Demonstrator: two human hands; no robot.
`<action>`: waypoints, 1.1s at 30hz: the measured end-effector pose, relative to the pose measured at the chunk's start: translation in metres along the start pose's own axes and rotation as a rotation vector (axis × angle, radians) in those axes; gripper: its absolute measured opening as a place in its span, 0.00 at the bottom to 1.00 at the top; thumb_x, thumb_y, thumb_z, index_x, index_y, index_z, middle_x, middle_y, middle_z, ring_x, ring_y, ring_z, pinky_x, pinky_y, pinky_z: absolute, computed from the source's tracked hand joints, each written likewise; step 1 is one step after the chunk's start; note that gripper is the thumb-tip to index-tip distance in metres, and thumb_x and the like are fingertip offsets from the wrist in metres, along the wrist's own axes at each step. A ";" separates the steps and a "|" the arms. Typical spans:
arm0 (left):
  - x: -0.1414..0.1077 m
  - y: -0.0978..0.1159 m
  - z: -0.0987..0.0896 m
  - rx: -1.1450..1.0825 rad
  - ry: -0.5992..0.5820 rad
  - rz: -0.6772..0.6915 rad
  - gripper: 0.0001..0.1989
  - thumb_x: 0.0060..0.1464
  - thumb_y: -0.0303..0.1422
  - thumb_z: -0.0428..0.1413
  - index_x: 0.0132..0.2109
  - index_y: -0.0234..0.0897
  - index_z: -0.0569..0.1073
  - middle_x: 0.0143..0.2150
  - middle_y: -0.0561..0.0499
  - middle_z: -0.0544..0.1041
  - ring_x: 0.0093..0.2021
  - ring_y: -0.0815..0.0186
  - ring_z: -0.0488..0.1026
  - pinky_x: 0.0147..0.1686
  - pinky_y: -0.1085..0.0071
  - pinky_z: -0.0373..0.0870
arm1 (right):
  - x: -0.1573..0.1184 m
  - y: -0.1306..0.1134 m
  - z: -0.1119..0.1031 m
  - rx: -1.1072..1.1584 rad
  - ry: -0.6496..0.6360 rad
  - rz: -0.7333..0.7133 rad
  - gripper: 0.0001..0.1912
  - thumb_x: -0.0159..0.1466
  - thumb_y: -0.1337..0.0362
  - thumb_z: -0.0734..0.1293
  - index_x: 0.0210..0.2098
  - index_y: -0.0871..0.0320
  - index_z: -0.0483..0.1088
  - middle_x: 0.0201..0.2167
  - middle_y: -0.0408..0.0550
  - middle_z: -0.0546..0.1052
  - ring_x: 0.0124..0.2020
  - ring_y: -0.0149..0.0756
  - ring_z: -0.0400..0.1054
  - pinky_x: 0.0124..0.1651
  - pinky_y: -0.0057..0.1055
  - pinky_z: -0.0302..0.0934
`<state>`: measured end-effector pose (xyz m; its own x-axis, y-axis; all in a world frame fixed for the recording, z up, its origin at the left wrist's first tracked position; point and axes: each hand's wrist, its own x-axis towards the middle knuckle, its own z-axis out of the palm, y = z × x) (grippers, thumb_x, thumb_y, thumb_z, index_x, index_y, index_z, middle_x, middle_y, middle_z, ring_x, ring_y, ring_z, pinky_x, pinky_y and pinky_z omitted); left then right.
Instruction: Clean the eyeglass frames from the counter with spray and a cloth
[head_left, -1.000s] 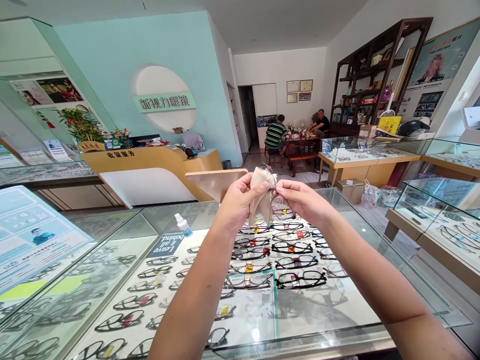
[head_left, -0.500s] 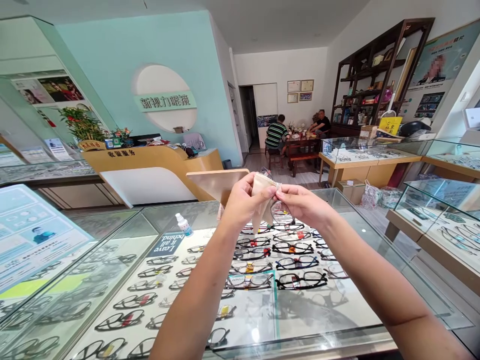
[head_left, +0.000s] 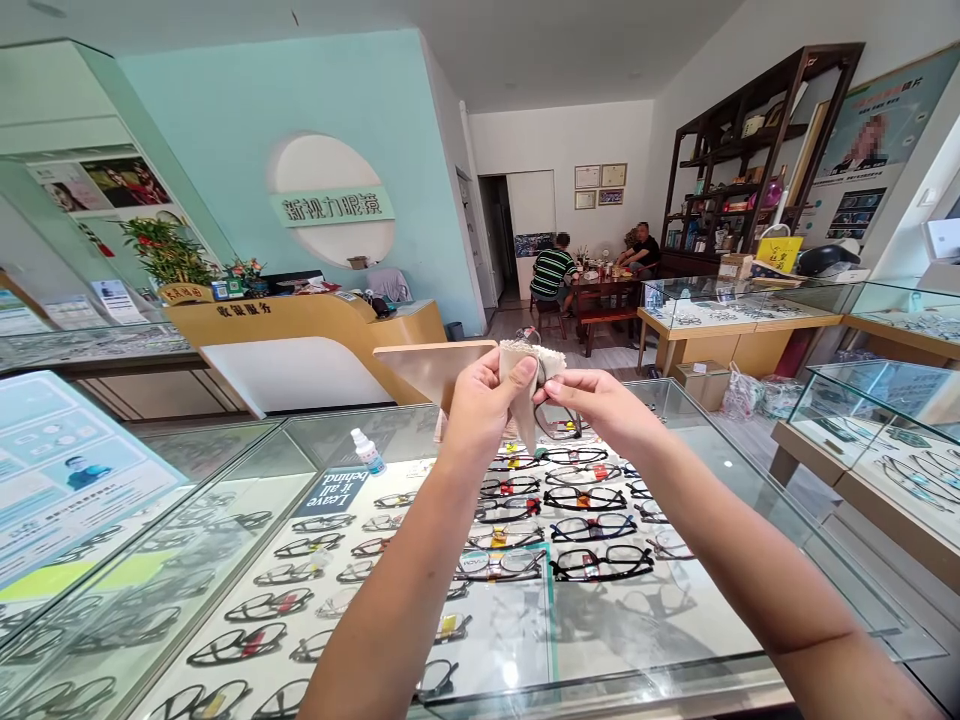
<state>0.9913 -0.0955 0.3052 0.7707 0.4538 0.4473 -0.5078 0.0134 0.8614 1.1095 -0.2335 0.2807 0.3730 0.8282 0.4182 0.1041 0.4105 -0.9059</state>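
Note:
Above the glass display case, my left hand pinches a beige cleaning cloth, thumb pressed on its front. The cloth is folded around part of a pair of eyeglasses, whose dark-rimmed lens hangs out below. My right hand has its fingers closed on the frame of the eyeglasses, close to the cloth's right edge. The rest of the eyeglasses is mostly hidden by the cloth and fingers. Left of my hands, a small white spray bottle stands upright on the glass top.
Rows of eyeglass frames lie inside the display case. Behind my hands stands a tilted wooden-edged panel. A printed sign is at the left. Two people sit at a far table; more cases stand at right.
My left thumb has risen on the cloth, and the cloth is spread wider at its top. The right hand stays at the frame, with the hanging lens slightly shifted left.

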 end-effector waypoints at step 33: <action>-0.005 0.009 -0.007 0.033 -0.226 0.007 0.25 0.48 0.38 0.78 0.46 0.38 0.73 0.33 0.52 0.84 0.29 0.67 0.82 0.32 0.75 0.80 | -0.007 -0.016 0.010 0.330 -0.089 0.189 0.19 0.54 0.49 0.86 0.33 0.57 0.86 0.35 0.47 0.85 0.37 0.32 0.75 0.49 0.31 0.70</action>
<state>0.9805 -0.0916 0.3091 0.8358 0.2429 0.4924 -0.5032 -0.0200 0.8639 1.0960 -0.2422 0.2931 0.2744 0.9248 0.2635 -0.2661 0.3363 -0.9034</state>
